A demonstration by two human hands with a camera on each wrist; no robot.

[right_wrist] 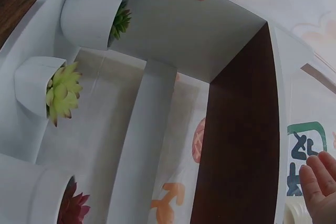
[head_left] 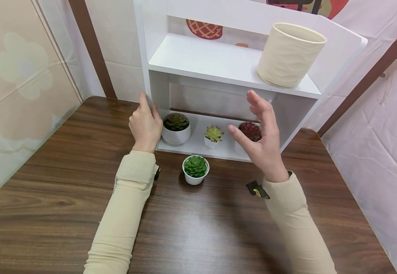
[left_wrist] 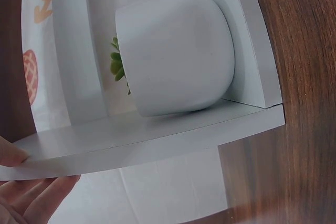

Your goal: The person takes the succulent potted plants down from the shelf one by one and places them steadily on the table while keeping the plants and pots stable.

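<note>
Head view: the shelf (head_left: pixel 212 55) stands on the table (head_left: pixel 65 182), towards twelve o'clock. The left hand (head_left: pixel 146 127) grips its side panel (head_left: pixel 156 30) at the shelf's eight o'clock, closed to the panel's thickness; the round pot (head_left: pixel 176 134) is just beside, at three o'clock from the hand. The right hand (head_left: pixel 264 142), thumb and fingers well apart, holds nothing and partly hides the red plant (head_left: pixel 251 130); the cream pot (head_left: pixel 289 57) stands at its one o'clock. The green plant (head_left: pixel 196 166) lies at seven o'clock from the yellow plant (head_left: pixel 213 134).

Left wrist view: at eight o'clock, thumb and fingers meet opposite faces of the panel.

Right wrist view: the right hand, fingers extended, is at four o'clock.
</note>
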